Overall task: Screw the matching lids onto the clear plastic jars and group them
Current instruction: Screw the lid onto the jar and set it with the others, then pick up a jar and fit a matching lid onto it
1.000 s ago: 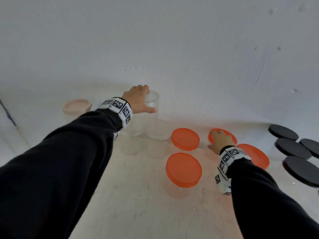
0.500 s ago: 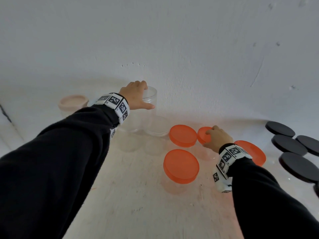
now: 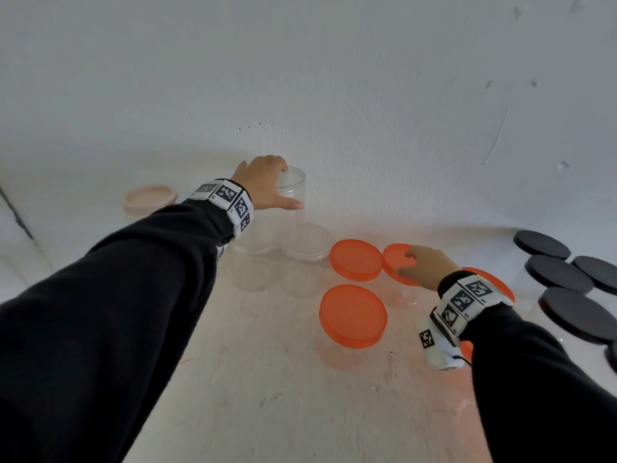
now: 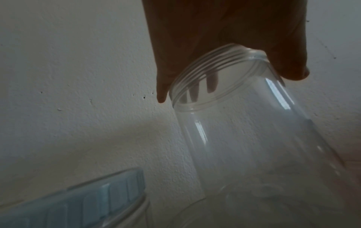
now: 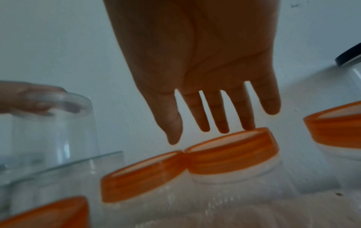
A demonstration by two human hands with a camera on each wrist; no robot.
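Note:
A tall clear jar [image 3: 291, 212] [image 4: 254, 138] with no lid stands at the back by the wall. My left hand [image 3: 267, 185] grips its threaded rim from above, thumb on the near side. An orange-lidded clear jar [image 3: 394, 260] [image 5: 232, 154] stands right beside another orange-lidded jar [image 3: 355, 264] [image 5: 142, 174]. My right hand [image 3: 424, 265] [image 5: 210, 128] is over it with straight, spread fingers, whose tips touch the lid's top. Two more orange-lidded jars [image 3: 352, 315] [image 3: 497, 285] stand nearby.
Several black-lidded jars [image 3: 561, 274] crowd the right side. A beige-lidded jar [image 3: 148, 197] stands far left, and a blue ribbed lid [image 4: 97, 197] shows near my left wrist. A short clear jar [image 3: 307, 243] sits beside the tall one. The white wall [image 3: 367, 95] closes the back.
My right hand slid the orange-lidded jar to the left until it met the other orange-lidded jar, then straightened its fingers. My left hand stayed on the clear jar's rim.

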